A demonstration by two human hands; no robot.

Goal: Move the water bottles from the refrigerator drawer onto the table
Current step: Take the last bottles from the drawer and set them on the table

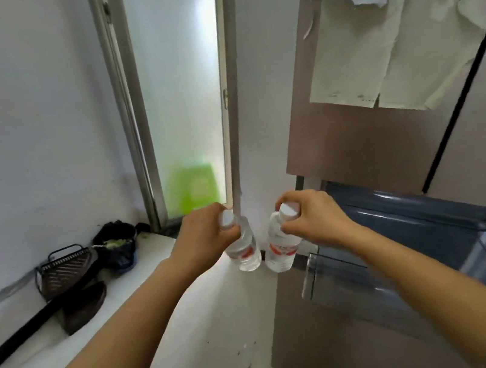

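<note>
**Two bottles in hand, clear of the open drawer**

Refrigerator [387, 135]: fills the space to the right of and beyond the right-hand grip. Brown front, with pale peeling film [389, 49] high above both grips.

Frosted door [183, 97]: directly beyond the two grips, upright in a metal frame. A blurred green stool [191, 188] shows through the glass just above the left-hand grip.

Floor [195, 334]: pale, lying below both grips and under the forearms.

Drawer [403, 238]: stands pulled out of the refrigerator, to the right of and slightly below the right-hand grip. Its contents cannot be made out.

Slatted basket [64, 269] and bin [116, 245]: on the floor against the wall, well to the left of the left-hand grip. The bin has a dark liner.

Left hand [205, 237]: fingers and thumb curled round the neck of the left bottle [246, 254], just under its white cap [226, 219].

Right hand [311, 220]: fingers and thumb pinching the neck of the right bottle [281, 251], just under its white cap [289, 210].

Both bottles: clear, red-labelled, hanging from the grips over the floor, left of the drawer. They tilt so that their bases converge between the hands. The bases sit just beside each other; contact cannot be confirmed.
</note>
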